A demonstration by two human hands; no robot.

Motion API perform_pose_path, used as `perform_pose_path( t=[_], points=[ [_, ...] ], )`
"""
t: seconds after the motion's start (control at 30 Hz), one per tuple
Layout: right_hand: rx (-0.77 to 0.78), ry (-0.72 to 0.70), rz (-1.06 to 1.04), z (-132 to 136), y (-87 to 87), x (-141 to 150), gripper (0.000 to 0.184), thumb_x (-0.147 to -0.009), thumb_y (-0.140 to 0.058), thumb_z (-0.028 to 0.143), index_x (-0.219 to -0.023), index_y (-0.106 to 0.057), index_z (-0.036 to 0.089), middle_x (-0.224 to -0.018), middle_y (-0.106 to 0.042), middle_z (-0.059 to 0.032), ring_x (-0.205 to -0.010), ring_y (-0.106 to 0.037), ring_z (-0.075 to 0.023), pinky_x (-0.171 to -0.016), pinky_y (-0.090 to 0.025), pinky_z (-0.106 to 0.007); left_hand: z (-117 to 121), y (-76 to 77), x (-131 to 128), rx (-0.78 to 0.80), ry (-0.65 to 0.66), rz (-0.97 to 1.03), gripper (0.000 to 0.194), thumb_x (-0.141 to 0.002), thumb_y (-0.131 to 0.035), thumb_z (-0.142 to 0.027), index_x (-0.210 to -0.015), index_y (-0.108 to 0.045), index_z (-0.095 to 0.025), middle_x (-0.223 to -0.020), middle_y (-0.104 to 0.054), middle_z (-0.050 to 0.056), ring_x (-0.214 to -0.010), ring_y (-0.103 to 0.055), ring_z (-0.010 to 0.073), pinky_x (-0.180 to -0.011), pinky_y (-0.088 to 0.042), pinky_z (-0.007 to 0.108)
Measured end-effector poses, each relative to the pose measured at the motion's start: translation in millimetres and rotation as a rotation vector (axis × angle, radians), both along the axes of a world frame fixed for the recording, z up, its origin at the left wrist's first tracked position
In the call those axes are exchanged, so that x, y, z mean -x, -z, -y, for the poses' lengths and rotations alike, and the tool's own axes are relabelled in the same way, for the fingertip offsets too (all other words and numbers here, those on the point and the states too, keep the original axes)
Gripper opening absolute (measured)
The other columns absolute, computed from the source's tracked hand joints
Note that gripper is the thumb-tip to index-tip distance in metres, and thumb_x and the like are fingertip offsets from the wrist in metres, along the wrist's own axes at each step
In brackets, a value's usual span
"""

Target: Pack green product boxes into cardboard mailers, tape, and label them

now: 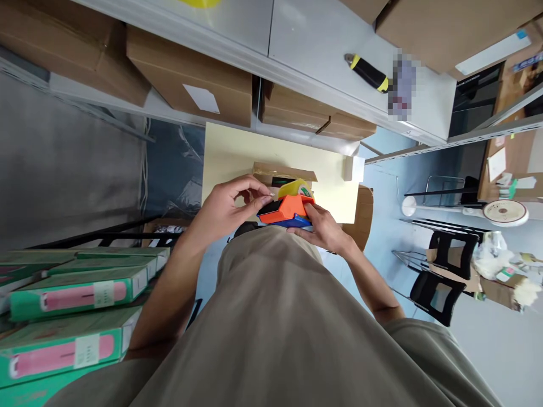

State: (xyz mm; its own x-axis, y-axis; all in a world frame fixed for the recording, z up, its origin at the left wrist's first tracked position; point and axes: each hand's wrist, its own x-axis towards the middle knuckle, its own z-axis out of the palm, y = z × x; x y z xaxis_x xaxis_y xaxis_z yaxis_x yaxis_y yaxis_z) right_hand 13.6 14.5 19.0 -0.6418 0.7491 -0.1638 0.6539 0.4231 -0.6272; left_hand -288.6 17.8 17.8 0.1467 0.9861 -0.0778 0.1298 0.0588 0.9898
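Observation:
My right hand (323, 226) grips an orange and blue tape dispenser (285, 209) with a yellow-green roll of tape (297, 187) on top, held close to my body. My left hand (231, 206) is beside it, with fingers bent and fingertips pinched at the dispenser's front end, apparently on the tape end, though I cannot make it out. Just beyond the hands a small taped cardboard box (283, 172) lies on a pale yellow table (229, 152).
Grey metal shelving (314, 39) carries cardboard boxes (190, 79) and a black and yellow utility knife (367, 72). Several green and pink boxes (72, 294) are stacked at my left. A white fan (504, 212) and black chairs (441, 282) stand at the right.

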Motion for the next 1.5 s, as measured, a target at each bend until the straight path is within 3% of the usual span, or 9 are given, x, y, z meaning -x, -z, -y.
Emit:
perform_pose_path(
  t=[0.23, 0.47, 0.63, 0.77, 0.87, 1.03, 1.2, 1.3, 1.5],
  points=[
    [0.05, -0.03, 0.02, -11.0, -8.1, -2.8, 0.053, -0.111, -0.063, 0.076, -0.126, -0.06, 0.025, -0.096, -0.071, -0.0064, -0.08, -0.068, -0.0279, -0.074, -0.059, -0.042, 4.2, 9.9, -10.6, 0.007, -0.074, -0.041, 0.035, -0.1, -0.082, -0.057, -0.099, -0.082, -0.022, -0.095, -0.08, 0.005, -0.083, -0.07, 0.0197, -0.078, -0.06, 0.03],
    [0.359, -0.19, 0.136, -34.2, -23.7, -29.3, 0.05, -0.112, -0.066, 0.072, -0.122, -0.065, 0.023, -0.079, -0.068, 0.0022, -0.055, -0.053, -0.0165, -0.058, -0.041, -0.034, 15.8, 35.5, -17.5, 0.217, -0.197, 0.064, 0.05, -0.093, -0.087, -0.071, -0.099, -0.081, -0.022, -0.098, -0.083, 0.009, -0.096, -0.079, 0.027, -0.089, -0.068, 0.036],
    [0.596, -0.263, 0.214, -87.6, -39.6, -49.5, 0.051, -0.106, -0.074, 0.071, -0.121, -0.075, 0.022, -0.072, -0.071, 0.0024, -0.059, -0.059, -0.017, -0.06, -0.04, -0.034, 14.7, 68.0, -6.8, 0.391, -0.314, 0.195, 0.047, -0.087, -0.096, -0.06, -0.101, -0.08, -0.018, -0.092, -0.078, 0.008, -0.097, -0.079, 0.0272, -0.097, -0.071, 0.045],
    [0.738, -0.302, 0.252, -142.4, -46.9, -30.3, 0.053, -0.1, -0.081, 0.07, -0.117, -0.077, 0.021, -0.085, -0.08, -0.0014, -0.07, -0.067, -0.0172, -0.066, -0.044, -0.031, 8.0, 94.8, -16.9, 0.476, -0.456, 0.42, 0.047, -0.085, -0.098, -0.056, -0.098, -0.076, -0.017, -0.094, -0.074, 0.004, -0.097, -0.077, 0.0218, -0.109, -0.07, 0.053],
    [0.845, -0.329, 0.308, -170.1, -41.0, -10.3, 0.05, -0.099, -0.083, 0.068, -0.107, -0.074, 0.02, -0.091, -0.083, -0.0044, -0.075, -0.07, -0.017, -0.067, -0.048, -0.03, 0.7, 117.3, -26.3, 0.497, -0.542, 0.539, 0.05, -0.08, -0.102, -0.057, -0.096, -0.074, -0.019, -0.092, -0.071, 0.001, -0.092, -0.075, 0.017, -0.111, -0.069, 0.052],
    [0.869, -0.299, 0.386, -184.6, -9.6, 1.5, 0.048, -0.097, -0.085, 0.065, -0.106, -0.072, 0.02, -0.093, -0.082, -0.0056, -0.075, -0.07, -0.0169, -0.068, -0.052, -0.031, -11.7, 149.8, -32.5, 0.584, -0.598, 0.584, 0.046, -0.081, -0.104, -0.05, -0.093, -0.071, -0.019, -0.088, -0.07, 0.0, -0.087, -0.073, 0.0145, -0.106, -0.069, 0.046],
    [0.938, -0.254, 0.397, -183.8, 19.2, 1.9, 0.048, -0.092, -0.088, 0.064, -0.1, -0.069, 0.02, -0.092, -0.081, -0.0058, -0.079, -0.071, -0.0187, -0.07, -0.054, -0.033, -17.1, 164.2, -28.9, 0.619, -0.577, 0.571, 0.037, -0.087, -0.099, -0.042, -0.093, -0.072, -0.018, -0.087, -0.07, 0.001, -0.091, -0.075, 0.0169, -0.108, -0.068, 0.048],
    [0.9, -0.234, 0.418, -182.7, 15.9, 5.3, 0.047, -0.093, -0.087, 0.063, -0.103, -0.068, 0.02, -0.093, -0.081, -0.0057, -0.079, -0.071, -0.0192, -0.07, -0.052, -0.033, -18.9, 166.6, -25.1, 0.632, -0.551, 0.557, 0.035, -0.089, -0.097, -0.042, -0.092, -0.071, -0.018, -0.085, -0.07, 0.001, -0.093, -0.077, 0.0192, -0.108, -0.068, 0.05],
    [0.767, -0.277, 0.492, -185.6, -13.0, 13.9, 0.043, -0.099, -0.082, 0.061, -0.108, -0.07, 0.021, -0.092, -0.08, -0.0042, -0.079, -0.071, -0.0186, -0.073, -0.047, -0.033, -22.2, 168.8, -22.0, 0.619, -0.513, 0.531, 0.038, -0.092, -0.095, -0.047, -0.098, -0.071, -0.017, -0.092, -0.073, 0.003, -0.099, -0.079, 0.0198, -0.109, -0.068, 0.05]
  ],
)
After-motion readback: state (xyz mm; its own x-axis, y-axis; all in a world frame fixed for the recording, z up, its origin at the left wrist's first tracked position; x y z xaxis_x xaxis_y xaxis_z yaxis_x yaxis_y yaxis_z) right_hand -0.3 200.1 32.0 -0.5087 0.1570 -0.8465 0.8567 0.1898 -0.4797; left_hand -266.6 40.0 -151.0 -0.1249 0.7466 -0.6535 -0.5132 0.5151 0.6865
